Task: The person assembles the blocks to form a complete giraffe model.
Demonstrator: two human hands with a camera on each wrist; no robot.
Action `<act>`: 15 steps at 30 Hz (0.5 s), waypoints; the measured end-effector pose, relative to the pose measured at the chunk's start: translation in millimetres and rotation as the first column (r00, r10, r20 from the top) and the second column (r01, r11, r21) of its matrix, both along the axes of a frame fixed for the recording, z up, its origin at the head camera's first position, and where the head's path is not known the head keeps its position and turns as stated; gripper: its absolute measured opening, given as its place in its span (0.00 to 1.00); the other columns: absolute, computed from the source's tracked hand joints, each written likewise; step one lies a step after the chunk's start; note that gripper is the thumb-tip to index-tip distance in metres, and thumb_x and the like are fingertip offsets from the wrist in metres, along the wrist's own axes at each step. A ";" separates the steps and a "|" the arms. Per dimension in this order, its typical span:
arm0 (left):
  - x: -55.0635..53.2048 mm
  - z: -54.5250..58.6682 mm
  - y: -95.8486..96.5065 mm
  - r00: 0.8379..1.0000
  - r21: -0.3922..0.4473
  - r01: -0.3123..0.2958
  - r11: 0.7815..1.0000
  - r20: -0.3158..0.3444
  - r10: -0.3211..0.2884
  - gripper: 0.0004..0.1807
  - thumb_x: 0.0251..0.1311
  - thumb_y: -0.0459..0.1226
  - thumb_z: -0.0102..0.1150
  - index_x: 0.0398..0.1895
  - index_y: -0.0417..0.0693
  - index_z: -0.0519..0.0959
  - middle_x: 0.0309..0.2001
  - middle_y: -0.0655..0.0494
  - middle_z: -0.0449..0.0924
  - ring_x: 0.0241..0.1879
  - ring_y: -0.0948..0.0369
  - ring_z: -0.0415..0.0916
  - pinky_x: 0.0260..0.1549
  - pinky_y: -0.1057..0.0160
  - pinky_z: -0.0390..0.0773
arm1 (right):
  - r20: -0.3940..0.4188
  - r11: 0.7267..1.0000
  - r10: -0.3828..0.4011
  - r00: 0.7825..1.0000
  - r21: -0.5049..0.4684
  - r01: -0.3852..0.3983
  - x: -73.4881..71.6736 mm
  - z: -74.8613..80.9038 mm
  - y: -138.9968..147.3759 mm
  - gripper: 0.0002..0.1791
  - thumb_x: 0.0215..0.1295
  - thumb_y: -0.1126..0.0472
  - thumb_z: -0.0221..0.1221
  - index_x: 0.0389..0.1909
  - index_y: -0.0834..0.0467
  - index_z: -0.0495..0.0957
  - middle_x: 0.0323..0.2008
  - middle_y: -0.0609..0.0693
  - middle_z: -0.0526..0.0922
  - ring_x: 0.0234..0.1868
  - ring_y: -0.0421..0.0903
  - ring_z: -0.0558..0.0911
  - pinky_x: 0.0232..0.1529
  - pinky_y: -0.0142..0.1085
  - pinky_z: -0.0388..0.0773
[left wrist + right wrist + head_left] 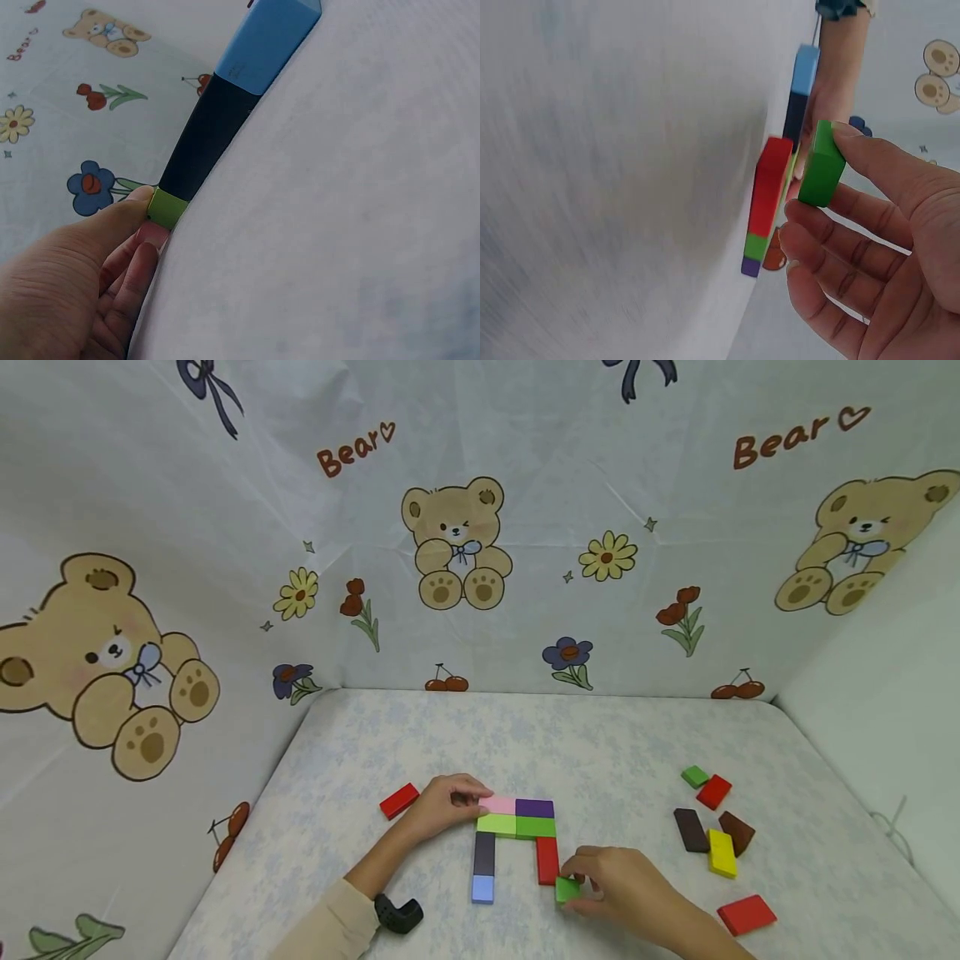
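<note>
My right hand (626, 889) pinches a small green block (823, 169) between thumb and fingers, beside the near end of an upright red block (547, 860). My left hand (442, 810) grips the left end of a flat block shape, its thumb at the lime block (497, 824) and a finger at the pink block (498, 806). To their right lie a purple block (535, 809) and a green block (535, 827). A black block (210, 135) extends from the lime one toward me and ends in a light blue block (266, 45). The red block forms the right leg.
A red block (399, 802) lies beyond the left forearm. At right are loose blocks: a small green one (695, 777), red ones (714, 792) (747, 915), dark brown (691, 831), yellow (722, 853) and brown (737, 833). A bear-print cloth (525, 643) rises behind the table.
</note>
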State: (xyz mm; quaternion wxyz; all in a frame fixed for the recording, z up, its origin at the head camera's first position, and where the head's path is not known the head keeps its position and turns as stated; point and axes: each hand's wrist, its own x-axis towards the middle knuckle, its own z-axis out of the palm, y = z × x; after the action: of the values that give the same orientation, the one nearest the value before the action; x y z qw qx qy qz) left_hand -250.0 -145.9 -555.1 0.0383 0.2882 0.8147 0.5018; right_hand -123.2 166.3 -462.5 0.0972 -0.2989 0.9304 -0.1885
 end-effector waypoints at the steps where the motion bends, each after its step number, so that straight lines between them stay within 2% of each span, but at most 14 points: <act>1: -0.1 0.3 0.1 1.000 -0.003 0.000 1.000 0.003 0.000 0.14 0.60 0.43 0.73 0.49 0.57 0.89 0.44 0.65 0.84 0.37 0.64 0.78 0.36 0.65 0.80 | 0.010 1.000 0.005 1.000 0.004 -0.005 2.2 -1.1 -1.0 0.16 0.54 0.48 0.76 0.42 0.49 0.88 0.29 0.31 0.78 0.26 0.32 0.71 0.27 0.27 0.73; 7: -0.8 0.5 0.6 1.000 -0.011 -0.007 1.000 0.017 0.007 0.14 0.59 0.44 0.74 0.49 0.59 0.89 0.44 0.68 0.84 0.37 0.64 0.78 0.37 0.64 0.81 | 0.068 0.999 0.014 0.998 0.030 -0.016 9.4 -11.3 -3.4 0.17 0.55 0.46 0.75 0.43 0.48 0.88 0.32 0.32 0.80 0.26 0.31 0.71 0.31 0.28 0.75; 11: -2.0 -1.0 0.6 1.000 -0.010 -0.005 1.000 0.013 0.005 0.14 0.59 0.44 0.74 0.49 0.60 0.89 0.43 0.68 0.83 0.37 0.63 0.78 0.36 0.64 0.81 | 0.106 0.999 -0.002 0.994 0.039 -0.002 10.0 -16.2 -4.9 0.18 0.55 0.46 0.75 0.45 0.48 0.88 0.35 0.35 0.83 0.28 0.31 0.72 0.34 0.28 0.79; 15: -1.5 -0.1 0.4 1.000 -0.009 -0.003 1.000 0.008 0.003 0.14 0.59 0.44 0.74 0.49 0.59 0.89 0.43 0.67 0.84 0.36 0.63 0.78 0.35 0.64 0.80 | 0.153 0.999 -0.036 0.988 0.040 0.030 9.9 -15.5 -5.5 0.19 0.54 0.46 0.75 0.45 0.49 0.88 0.34 0.35 0.81 0.28 0.32 0.72 0.34 0.28 0.79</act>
State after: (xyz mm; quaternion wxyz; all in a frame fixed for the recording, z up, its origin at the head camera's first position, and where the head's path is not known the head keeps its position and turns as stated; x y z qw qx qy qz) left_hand -251.5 -145.5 -555.2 0.0419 0.2847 0.8172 0.4995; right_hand -113.2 160.8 -478.0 0.1711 -0.2661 0.9283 -0.1951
